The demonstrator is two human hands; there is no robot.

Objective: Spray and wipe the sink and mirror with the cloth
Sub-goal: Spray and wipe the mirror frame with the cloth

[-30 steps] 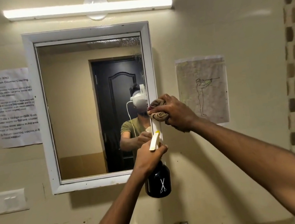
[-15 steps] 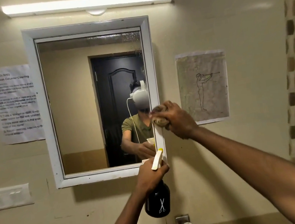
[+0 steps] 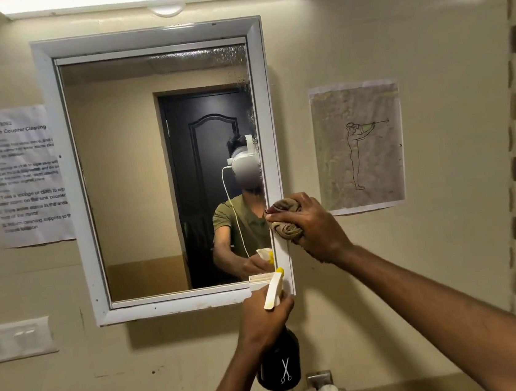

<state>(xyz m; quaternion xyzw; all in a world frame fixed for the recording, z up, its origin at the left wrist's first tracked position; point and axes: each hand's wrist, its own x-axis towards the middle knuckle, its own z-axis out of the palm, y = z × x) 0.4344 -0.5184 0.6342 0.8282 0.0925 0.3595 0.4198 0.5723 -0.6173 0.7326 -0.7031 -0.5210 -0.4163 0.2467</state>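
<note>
Right hand clamps the bunched cloth, soft and easily balled, against the mirror frame at 4 o'clock; left hand grips the smooth, likely slippery spray bottle by its neck.

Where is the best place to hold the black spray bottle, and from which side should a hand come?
Probably at the narrow neck just under the white trigger head, as the left hand holds the spray bottle now. Come from the back, opposite the yellow nozzle, since the wide body hangs upright below.
</note>
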